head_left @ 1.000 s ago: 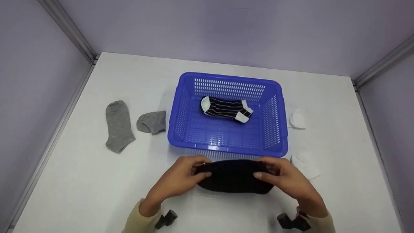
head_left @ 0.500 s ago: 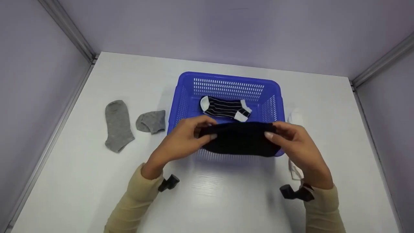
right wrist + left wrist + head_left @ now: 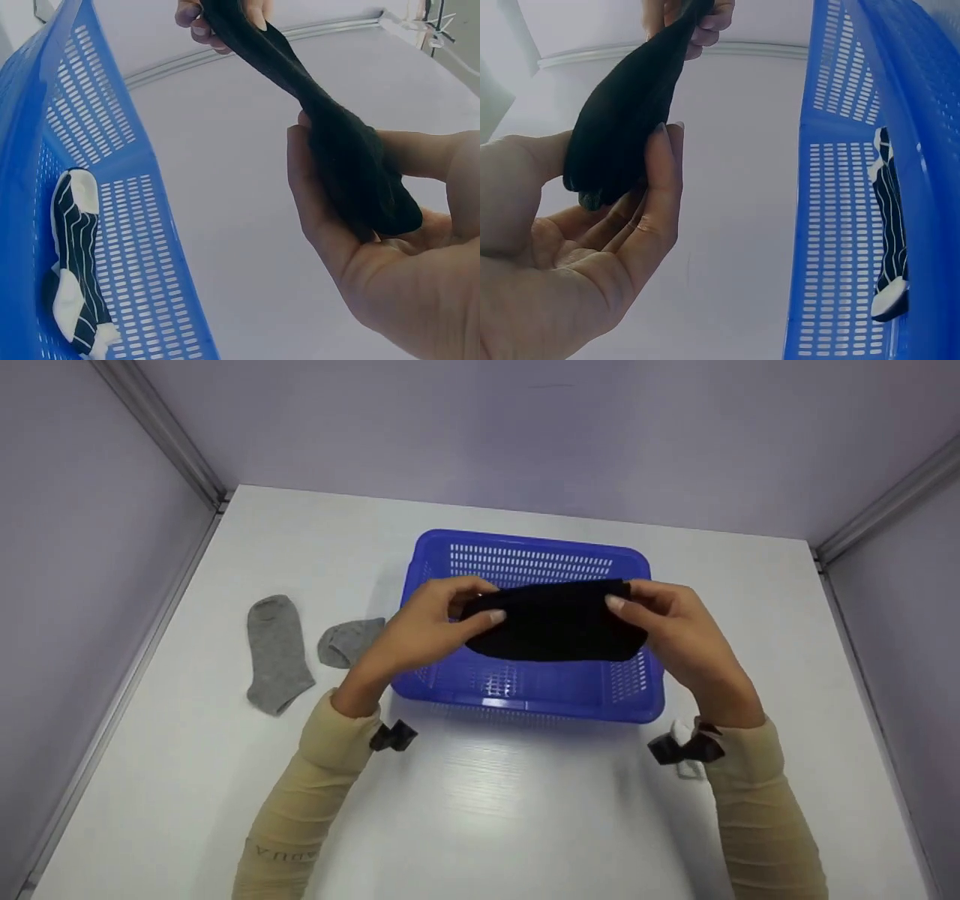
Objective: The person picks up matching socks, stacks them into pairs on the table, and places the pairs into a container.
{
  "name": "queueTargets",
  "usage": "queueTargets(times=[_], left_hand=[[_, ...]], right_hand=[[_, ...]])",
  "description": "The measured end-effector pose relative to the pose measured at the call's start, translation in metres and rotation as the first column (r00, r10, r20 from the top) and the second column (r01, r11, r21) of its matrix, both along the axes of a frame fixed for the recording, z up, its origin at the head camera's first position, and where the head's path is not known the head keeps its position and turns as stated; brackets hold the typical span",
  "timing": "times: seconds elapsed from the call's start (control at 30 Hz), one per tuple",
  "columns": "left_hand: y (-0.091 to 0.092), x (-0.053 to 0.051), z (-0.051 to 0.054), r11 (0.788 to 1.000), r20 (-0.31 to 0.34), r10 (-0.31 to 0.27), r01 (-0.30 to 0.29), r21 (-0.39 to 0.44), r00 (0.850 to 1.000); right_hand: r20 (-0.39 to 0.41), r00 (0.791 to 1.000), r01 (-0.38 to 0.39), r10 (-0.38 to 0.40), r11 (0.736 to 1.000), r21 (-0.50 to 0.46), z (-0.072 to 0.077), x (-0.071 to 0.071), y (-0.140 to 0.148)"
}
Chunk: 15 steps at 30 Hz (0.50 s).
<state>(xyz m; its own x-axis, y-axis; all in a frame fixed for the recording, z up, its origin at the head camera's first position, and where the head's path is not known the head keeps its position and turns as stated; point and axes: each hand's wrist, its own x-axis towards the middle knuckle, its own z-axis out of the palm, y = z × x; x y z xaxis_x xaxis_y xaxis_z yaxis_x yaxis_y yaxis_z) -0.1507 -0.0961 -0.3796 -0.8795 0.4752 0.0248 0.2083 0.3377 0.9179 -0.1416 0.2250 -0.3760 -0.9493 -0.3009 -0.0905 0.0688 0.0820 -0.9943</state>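
A black sock [image 3: 555, 622], stretched out sideways, hangs above the blue basket [image 3: 450, 697]. My left hand [image 3: 427, 626] pinches its left end between thumb and fingers. At its other end, my right hand [image 3: 682, 634] grips it the same way. Both wrist views show the cloth between thumb and fingers; whether it is one sock or a stacked pair, I cannot tell. Inside the basket lies a black-and-white striped sock [image 3: 891, 225], also visible in the right wrist view as a striped sock [image 3: 79, 255]; the black sock hides it from the head view.
Left of the basket, a long grey sock [image 3: 277, 652] lies flat beside a folded grey sock [image 3: 346, 643], partly behind my left wrist. A white sock [image 3: 690, 769] shows partly from behind my right wrist. Walls [image 3: 480, 435] enclose the white table [image 3: 480, 810].
Both hands have carried the black sock forward and up, from in front of the basket to over it. The striped sock and the upper white sock have become hidden from the head view.
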Motion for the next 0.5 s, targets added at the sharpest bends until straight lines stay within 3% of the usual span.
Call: queueTargets(times=[0.23, 0.5], left_hand=[[0.003, -0.031, 0.002, 0.999, -0.011, 0.031, -0.032, -0.029, 0.999], [0.005, -0.067, 0.002, 0.994, -0.050, 0.070, -0.074, -0.086, 0.996]], right_hand=[[-0.011, 1.000, 0.023, -0.021, 0.993, 0.118, 0.001, -0.031, -0.005], [0.015, 1.000, 0.021, -0.024, 0.990, 0.142, -0.005, -0.067, -0.017]])
